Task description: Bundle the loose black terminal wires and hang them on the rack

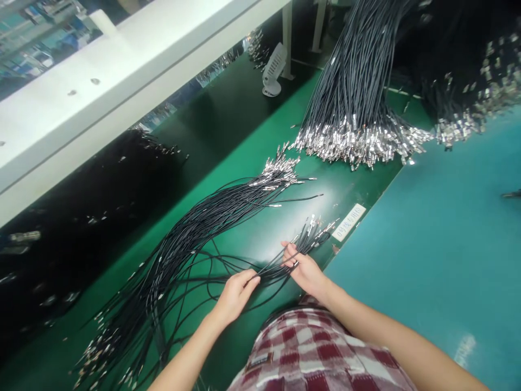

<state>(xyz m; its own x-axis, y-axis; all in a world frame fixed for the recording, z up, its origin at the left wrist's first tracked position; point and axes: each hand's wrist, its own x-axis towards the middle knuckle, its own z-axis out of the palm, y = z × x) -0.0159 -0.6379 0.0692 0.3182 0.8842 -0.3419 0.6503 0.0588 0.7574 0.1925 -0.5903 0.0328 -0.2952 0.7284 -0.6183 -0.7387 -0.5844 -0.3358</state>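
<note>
A small bunch of thin black cables (271, 276) lies at the near edge of the green table, its metal-tipped ends (312, 231) fanned out to the right. My left hand (236, 293) pinches some of these cables between thumb and fingers. Further right along the same bunch, my right hand (299, 265) has its fingers curled round the cables near the tips. Beyond both hands, a larger bundle of black cables (207, 213) stretches diagonally, with silver connectors (279, 171) at its upper end and more connectors (100, 350) at lower left.
Big heaps of black cables (354, 70) with silver ends lie at the back right. A small white fan (273, 70) stands under a white shelf beam (134, 70). A white label (349, 222) sticks to the edge of the green table (240, 244). Blue-green floor (431, 260) shows at right.
</note>
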